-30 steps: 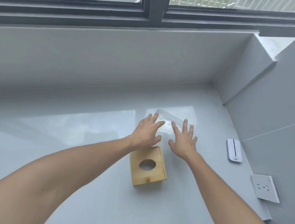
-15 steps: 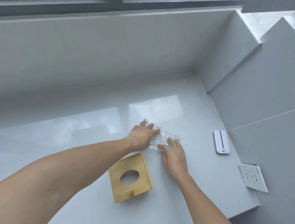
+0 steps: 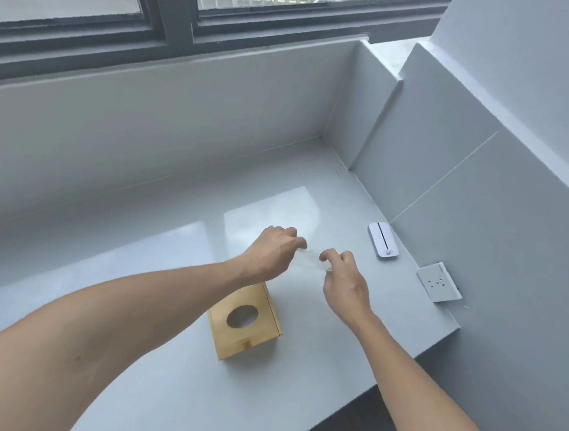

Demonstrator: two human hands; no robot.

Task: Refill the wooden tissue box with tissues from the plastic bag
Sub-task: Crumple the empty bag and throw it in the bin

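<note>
A wooden tissue box [image 3: 245, 320] with an oval hole in its top stands on the grey counter [image 3: 132, 288]. Just beyond it, both hands hold a clear plastic bag [image 3: 308, 260] lifted a little above the counter. My left hand [image 3: 270, 252] pinches the bag's left side. My right hand [image 3: 345, 282] pinches its right side. The bag is see-through and bunched between the fingers; I cannot make out tissues inside it.
A small white device [image 3: 383, 239] with a black stripe lies at the right by the wall. A white socket plate [image 3: 438, 281] sits near the counter's right corner. Grey walls close the back and right; the counter's front edge [image 3: 345, 409] runs diagonally at lower right.
Both hands reached for the bag lying flat beyond the box, gathered it, and now hold it raised and bunched between them. The view has tilted up to show the window.
</note>
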